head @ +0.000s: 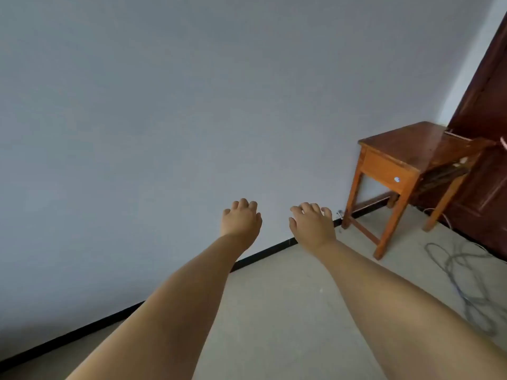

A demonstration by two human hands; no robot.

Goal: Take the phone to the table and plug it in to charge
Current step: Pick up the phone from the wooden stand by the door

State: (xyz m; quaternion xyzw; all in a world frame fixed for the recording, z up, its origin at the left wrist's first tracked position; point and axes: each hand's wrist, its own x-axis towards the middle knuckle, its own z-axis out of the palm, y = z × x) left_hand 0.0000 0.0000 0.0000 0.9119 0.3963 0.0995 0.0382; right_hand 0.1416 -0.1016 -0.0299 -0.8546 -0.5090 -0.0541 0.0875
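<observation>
Reaching forward empty: left grip and right grip both loosely spread, holding nothing; phone unseen; small brown wooden surface lies right, nearer right grip.

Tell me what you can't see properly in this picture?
- Phone: nowhere in the head view; both the left hand and right hand are empty, palms down.
- Table: far side runs behind the dark door.
- Grey cable on the floor: blurred, its ends untraceable.
- Wall socket: none visible.
</observation>
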